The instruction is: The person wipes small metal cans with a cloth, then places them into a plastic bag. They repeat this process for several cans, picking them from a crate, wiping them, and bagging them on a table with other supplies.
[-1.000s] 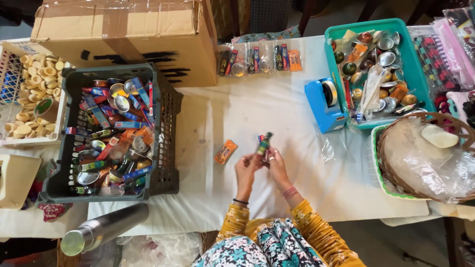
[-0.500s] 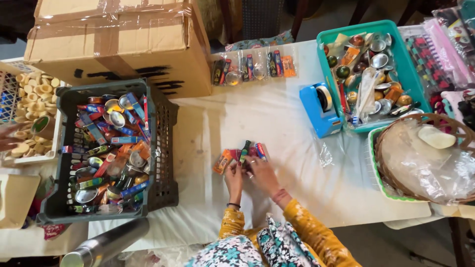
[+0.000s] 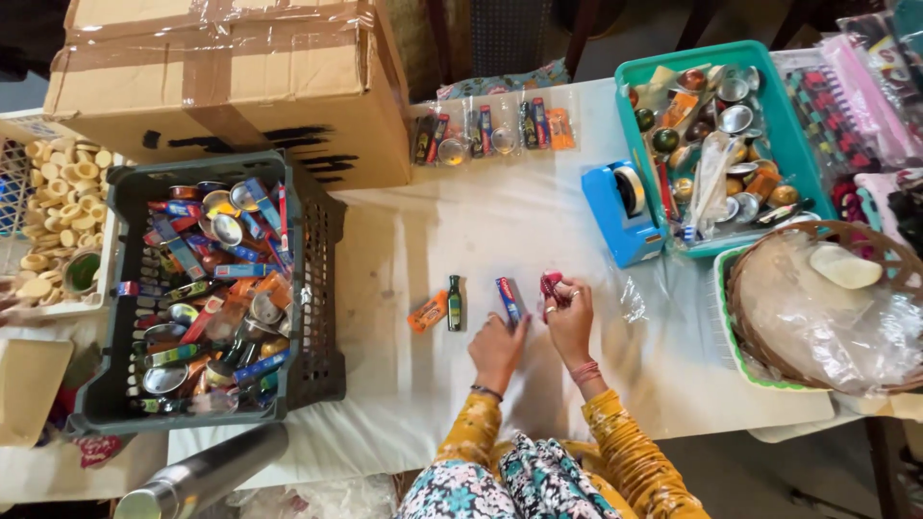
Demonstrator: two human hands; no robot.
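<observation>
We read this as the laying-out step: small items are being set in a row on the white cloth-covered table (image 3: 538, 384). Our left hand (image 3: 498, 348) rests fingertips-down, released, touching the small blue-and-red flat packet (image 3: 509, 300) at its twelve o'clock. Our right hand (image 3: 569, 317) is clenched around a small dark-red rounded piece (image 3: 551, 285), held just above the cloth at the packet's three o'clock. At the packet's nine o'clock stand one little green bottle with a dark cap (image 3: 454, 302) and, beyond it, one orange wrapped sachet (image 3: 427, 312). So we count three pieces laid down and one in hand.

The next move, we judge, calls for placing the red piece beside the packet without disturbing the row.

The dark grey slatted plastic crate (image 3: 317, 317), heaped with similar items, sits at nine o'clock.
</observation>
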